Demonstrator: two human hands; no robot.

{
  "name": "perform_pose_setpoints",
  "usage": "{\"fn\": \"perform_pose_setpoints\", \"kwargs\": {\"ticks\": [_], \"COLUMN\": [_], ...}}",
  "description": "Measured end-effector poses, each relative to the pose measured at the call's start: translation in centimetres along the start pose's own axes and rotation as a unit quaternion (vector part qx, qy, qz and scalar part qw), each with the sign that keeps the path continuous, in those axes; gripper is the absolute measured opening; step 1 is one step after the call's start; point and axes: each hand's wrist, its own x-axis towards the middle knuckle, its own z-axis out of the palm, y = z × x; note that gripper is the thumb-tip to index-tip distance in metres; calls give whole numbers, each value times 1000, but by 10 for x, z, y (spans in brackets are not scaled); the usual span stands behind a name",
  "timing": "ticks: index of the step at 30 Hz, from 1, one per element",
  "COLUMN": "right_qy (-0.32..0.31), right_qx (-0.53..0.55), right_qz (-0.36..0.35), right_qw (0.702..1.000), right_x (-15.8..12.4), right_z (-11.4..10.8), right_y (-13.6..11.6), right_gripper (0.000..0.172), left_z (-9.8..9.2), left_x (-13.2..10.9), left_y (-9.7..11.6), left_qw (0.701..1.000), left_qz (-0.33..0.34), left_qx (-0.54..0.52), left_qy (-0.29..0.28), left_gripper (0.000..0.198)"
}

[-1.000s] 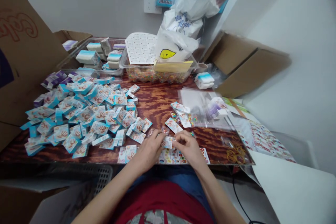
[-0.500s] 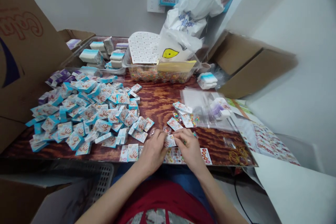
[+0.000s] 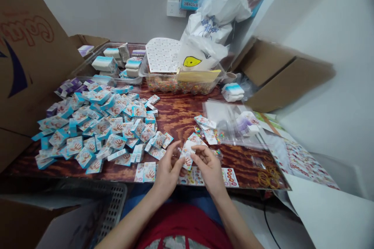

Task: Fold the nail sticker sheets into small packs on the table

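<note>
Between my hands, above the table's front edge, is a small white box [image 3: 186,156] printed with a hand picture and tilted. My left hand [image 3: 167,169] grips its left side with the thumb, the fingers partly hidden behind. My right hand [image 3: 209,168] pinches the right side with thumb and curled fingers. Under my hands lie sticker sheets [image 3: 230,177], and a flat printed card [image 3: 149,172] rests to their left. Just beyond are flattened white-and-blue boxes [image 3: 206,121] and small clear packets of colourful bits [image 3: 219,136].
A big heap of small blue-and-white boxes [image 3: 117,126] covers the left side. Behind stand a clear tub of colourful pieces [image 3: 163,85] and white plastic bags [image 3: 201,48]. Rubber bands [image 3: 267,177] lie front right. Cardboard boxes [image 3: 280,70] flank the table.
My hands have raised and turned the small box more upright. The left-hand fingers have spread apart from a closer grip. The view has shifted slightly.
</note>
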Motion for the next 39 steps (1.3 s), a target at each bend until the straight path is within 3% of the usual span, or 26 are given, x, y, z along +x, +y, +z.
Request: {"fn": "perform_pose_setpoints", "kwargs": {"ticks": [5, 10, 13, 18, 23, 29, 39], "right_qy": [-9, -48, -86, -73, -113, -99, -83], "right_qx": [50, -19, -60, -25, -77, -5, 65], "right_qz": [6, -11, -12, -13, -32, 33, 117], "right_qw": [999, 999, 994, 997, 990, 995, 988], "right_x": [2, 1, -2, -4, 5, 8, 8], "right_z": [-5, -10, -10, -6, -9, -10, -10], "right_y": [-2, -4, -2, 0, -9, -11, 3], "right_gripper": [33, 19, 22, 26, 24, 21, 31], "left_z": [-8, -12, -16, -18, -14, -13, -14], "left_x": [-1, 0, 0, 1, -2, -8, -13], "left_y": [3, 2, 0, 0, 5, 8, 0], "left_qw": [992, 995, 993, 990, 990, 988, 990], "left_qz": [81, 61, 52, 57, 68, 64, 33], "left_qx": [78, 28, 60, 97, 112, 122, 106], "left_qy": [-56, -77, -87, -81, -60, -69, -85], "left_gripper": [39, 34, 27, 26, 26, 30, 41]}}
